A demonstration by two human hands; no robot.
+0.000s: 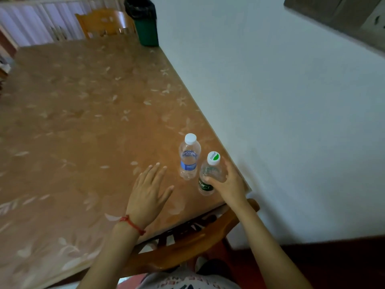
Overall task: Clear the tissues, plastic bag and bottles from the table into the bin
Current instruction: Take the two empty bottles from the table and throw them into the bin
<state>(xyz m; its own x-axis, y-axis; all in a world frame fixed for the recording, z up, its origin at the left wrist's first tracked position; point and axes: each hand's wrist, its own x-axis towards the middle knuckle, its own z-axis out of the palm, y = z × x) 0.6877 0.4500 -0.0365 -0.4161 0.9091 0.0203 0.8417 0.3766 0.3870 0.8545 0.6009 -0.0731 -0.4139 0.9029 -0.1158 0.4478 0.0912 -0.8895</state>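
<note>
gripping ribbed clear plastic bottle [209, 176]

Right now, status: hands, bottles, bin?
Right hand grips green-label bottle, upright on table. Left hand open, flat, beside blue-label bottle. Bin at far corner, path unobstructed.

Home dining room (table [93, 113], wooden chairs [106, 22])
</note>
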